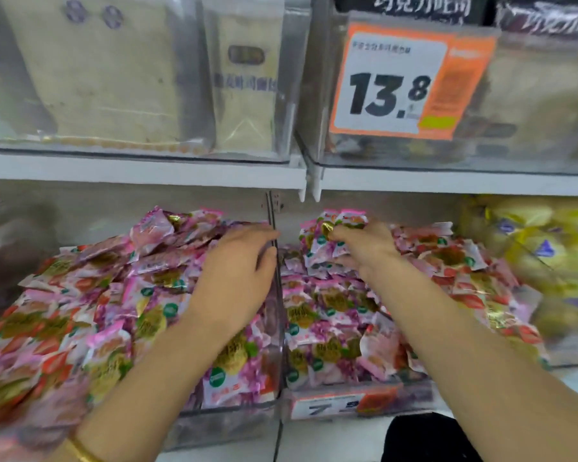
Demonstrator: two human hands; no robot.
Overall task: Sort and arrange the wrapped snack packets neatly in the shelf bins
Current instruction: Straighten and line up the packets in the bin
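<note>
- Two clear shelf bins sit side by side on the lower shelf: left bin (221, 425) and right bin (411, 395), both heaped with pink wrapped snack packets.
- Left-bin packets (97, 311) are piled loose and jumbled, overflowing toward the front left (blurred there).
- Right-bin packets (331, 311) are also in a loose heap, higher at the back.
- Left hand (237, 271) lies palm down on the left-bin pile. Its fingers are fairly straight, gripping nothing, with the tips at the clear wall between the bins.
- Right hand (364, 251) is over the back of the right-bin pile, fingers curled and pinching one packet (344, 221) with a gold patch at the top of the heap.
- A gold bangle (80, 451) is on the left wrist.
- Orange-and-white price tag (394, 85) reading 13.8 hangs on the upper shelf's clear bin.
- Beige bags (114, 78) stand in the upper-left bin.
- Yellow packets (548, 255) fill the bin just right of the pink ones.
- A small price label (341, 405) is on the right bin's front, text too blurred to read.
</note>
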